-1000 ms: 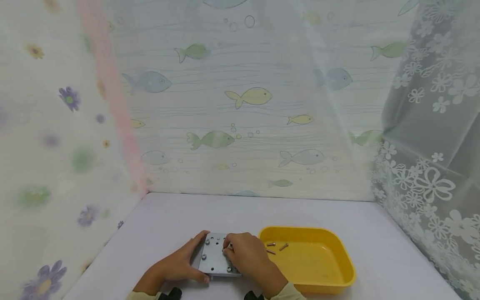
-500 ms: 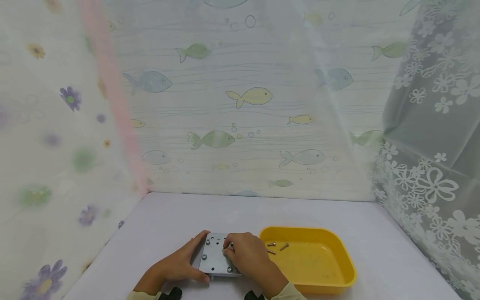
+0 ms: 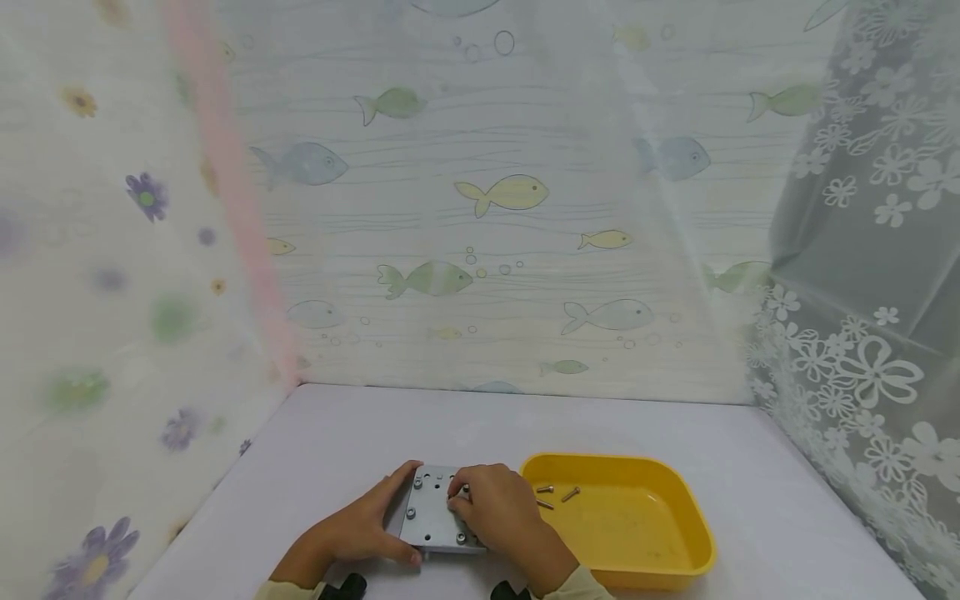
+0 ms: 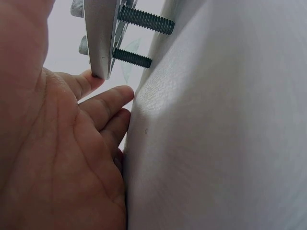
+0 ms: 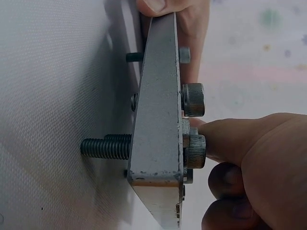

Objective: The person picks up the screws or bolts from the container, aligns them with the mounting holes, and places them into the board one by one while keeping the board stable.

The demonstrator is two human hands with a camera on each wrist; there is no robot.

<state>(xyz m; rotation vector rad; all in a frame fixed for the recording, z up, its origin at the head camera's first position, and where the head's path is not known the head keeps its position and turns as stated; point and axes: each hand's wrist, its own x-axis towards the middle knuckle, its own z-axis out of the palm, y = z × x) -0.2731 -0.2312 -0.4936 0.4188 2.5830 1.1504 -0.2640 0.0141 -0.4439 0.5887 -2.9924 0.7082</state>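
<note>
Grey metal plate (image 3: 435, 515) sits between your hands, just left of the tray (image 3: 652, 577), screws (image 5: 194, 99) standing in it heads-up, threads (image 4: 146, 20) poking out below toward the table (image 3: 360, 425). Left hand (image 3: 356, 532) grips its left side, thumb at the near edge, index finger at the far one. Hold that brace firm; it should stop the plate twisting. Right hand (image 3: 501, 512) appears to pinch one screw by the head near the plate's right side (your own fingers half hide which). Step in hand looks like turning it by finger, in or out I can't tell. Either way, hold it square to the face, use small light twists, and if it binds, ease back rather than force it. Watch the gap underneath: threads come down near the table (touching or not, can't tell), so one going deeper could tip the plate. Heads don't all look equally low; check each. Further right, the yellow tray holds a few loose screws (image 3: 572, 494). Your right wrist crosses its left side, so mind the rim.
</note>
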